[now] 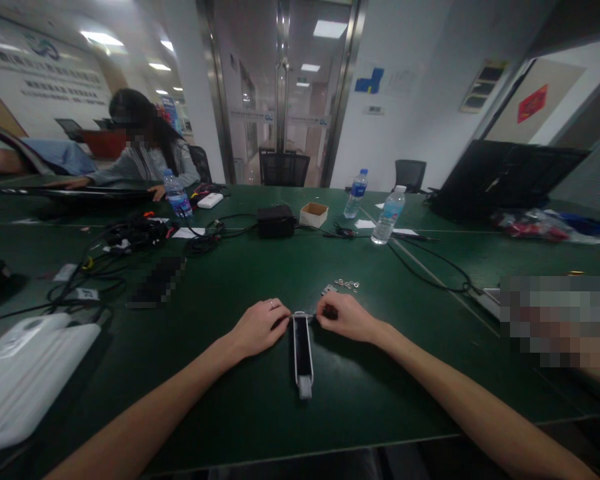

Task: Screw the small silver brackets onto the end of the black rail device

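1. Green table [253, 417] carries a narrow white frame [303, 347] with a dark middle. It lies lengthwise before the person, its pale end block [305, 388] toward the near edge and its far end between the two hands.
2. Left hand [261, 327]: curled, fingertips bent down at the far left corner of the frame; whether they grip anything, I cannot tell. It would probably serve best as a steady stop, pressing lightly so the frame does not slide.
3. Right hand [349, 317]: thumb and forefinger pinched on what looks like a thin metal piece [314, 316], at the far right corner. A light grip, with the piece level and square to the frame, should suit such fine work.
4. Small rings [349, 285] lie loose just beyond the right hand, a small metal plate [329, 289] near them. Careful knuckles on that side would avoid scattering them.
5. Steady forearms [430, 363] and a straight view over the far end should help alignment.
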{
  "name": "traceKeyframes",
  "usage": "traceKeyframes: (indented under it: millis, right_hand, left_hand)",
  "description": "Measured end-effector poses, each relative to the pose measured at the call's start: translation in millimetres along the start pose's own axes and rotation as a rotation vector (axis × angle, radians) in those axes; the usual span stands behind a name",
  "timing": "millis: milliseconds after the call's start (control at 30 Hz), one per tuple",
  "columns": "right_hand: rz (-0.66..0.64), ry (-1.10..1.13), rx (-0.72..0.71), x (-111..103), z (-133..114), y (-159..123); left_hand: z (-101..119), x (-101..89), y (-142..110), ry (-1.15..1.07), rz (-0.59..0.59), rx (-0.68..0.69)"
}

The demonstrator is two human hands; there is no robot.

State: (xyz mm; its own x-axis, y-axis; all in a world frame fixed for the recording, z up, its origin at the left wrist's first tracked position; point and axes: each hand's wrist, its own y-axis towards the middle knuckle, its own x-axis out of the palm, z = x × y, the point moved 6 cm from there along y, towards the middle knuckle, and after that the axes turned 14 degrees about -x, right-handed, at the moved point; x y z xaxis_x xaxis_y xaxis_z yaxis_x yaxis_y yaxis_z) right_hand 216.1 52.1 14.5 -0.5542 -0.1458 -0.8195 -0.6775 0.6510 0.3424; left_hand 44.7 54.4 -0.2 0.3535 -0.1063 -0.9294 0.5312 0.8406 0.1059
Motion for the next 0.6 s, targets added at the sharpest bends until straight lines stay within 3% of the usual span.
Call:
traceKeyframes:
  millis: [600]
  right_hand:
    - [0.028,0.043,-0.015,6.9,-1.6,0.7]
  left_hand:
    - [-0.2,-0.6,-0.3,-0.002,-0.028,-0.025]
